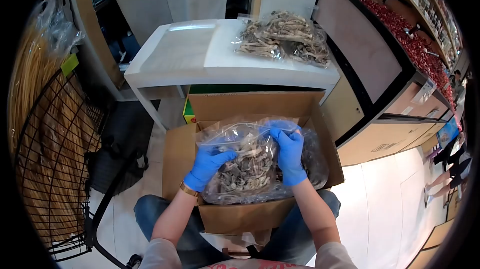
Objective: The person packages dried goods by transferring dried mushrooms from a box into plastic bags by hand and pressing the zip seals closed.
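A clear plastic bag (245,171) of dried, grey-brown pieces that look like mushrooms is held over an open cardboard box (235,219) between my knees. Both hands wear blue gloves. My left hand (209,165) is closed on the bag's left side, thumb pointing inward. On the upper right, my right hand (289,151) pinches the bag near its opening, where a strip like a zip seal runs across. More clear plastic (315,156) lies inside the box to the right, its contents partly hidden by my right hand and wrist.
Filled bags of dried mushrooms (287,34) lie on a white table (230,75) beyond the box. A black wire cart (55,164) with long, straw-coloured goods stands at left. To the right is a display counter (372,44) with red dried goods (400,26). People stand far right.
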Motion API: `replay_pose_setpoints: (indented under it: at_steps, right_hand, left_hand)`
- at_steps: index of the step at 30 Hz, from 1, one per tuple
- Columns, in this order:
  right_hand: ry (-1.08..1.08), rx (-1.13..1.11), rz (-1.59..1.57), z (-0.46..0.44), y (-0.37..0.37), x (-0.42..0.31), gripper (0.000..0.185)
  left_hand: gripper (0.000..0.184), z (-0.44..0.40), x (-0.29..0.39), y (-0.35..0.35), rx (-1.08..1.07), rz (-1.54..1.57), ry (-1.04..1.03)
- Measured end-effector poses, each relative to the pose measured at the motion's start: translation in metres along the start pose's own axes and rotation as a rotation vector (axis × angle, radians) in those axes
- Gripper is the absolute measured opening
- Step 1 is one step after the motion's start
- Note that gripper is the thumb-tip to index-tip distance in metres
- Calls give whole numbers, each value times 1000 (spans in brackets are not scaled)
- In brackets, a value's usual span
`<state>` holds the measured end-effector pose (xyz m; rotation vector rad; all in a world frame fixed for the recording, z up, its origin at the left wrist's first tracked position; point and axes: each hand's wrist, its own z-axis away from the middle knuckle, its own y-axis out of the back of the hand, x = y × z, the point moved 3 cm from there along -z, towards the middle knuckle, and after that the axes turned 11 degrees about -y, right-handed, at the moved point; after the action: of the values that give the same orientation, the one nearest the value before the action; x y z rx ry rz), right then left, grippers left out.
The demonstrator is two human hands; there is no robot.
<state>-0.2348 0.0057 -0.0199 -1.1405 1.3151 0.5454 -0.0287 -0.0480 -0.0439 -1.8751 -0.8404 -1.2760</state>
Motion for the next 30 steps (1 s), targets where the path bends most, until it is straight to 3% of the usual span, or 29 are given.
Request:
replay_pose_setpoints:
  at_steps: [1, 2, 5, 9, 12, 16, 18, 21, 23, 24, 26, 30]
  right_hand:
    - [-121, -71, -64, -8, 6, 9, 21]
    - [-245, -144, -128, -13, 7, 12, 24]
    - [-434, -252, -2, -6, 1, 16, 25]
    - [-395, -84, 366, -3, -4, 5, 15]
    - [-305, -178, -11, -7, -3, 9, 15]
    - [-388, -204, -74, -6, -2, -1, 21]
    - [-311, -104, 64, -5, 1, -4, 22]
    - [-167, -172, 94, -6, 5, -4, 18]
    - [-165, -143, 138, -3, 5, -3, 16]
    - [-162, -117, 181, -1, 4, -3, 15]
    - [-109, -131, 212, 3, 0, -3, 14]
    - [-88, -184, 255, 5, -2, -15, 14]
  left_hand:
    - [38, -1, 1, 0, 86, 47, -61]
    - [25, -5, -3, 3, 100, 20, -93]
    - [19, -5, -4, 11, 233, -23, 4]
    - [21, -7, -9, 12, 307, 17, 15]
    - [21, -7, -7, 7, 332, 170, 49]
    - [24, -7, -4, 10, 230, 73, 33]
    - [26, -7, -1, 14, 202, 59, 51]
    - [27, -13, 6, 13, 127, 57, 102]
    - [28, -17, 23, 6, 277, 224, -188]
    - [28, -15, 32, 6, 275, 224, -186]
    - [33, -11, 47, 10, 74, 31, -130]
    - [39, -11, 41, 36, 10, -196, -105]
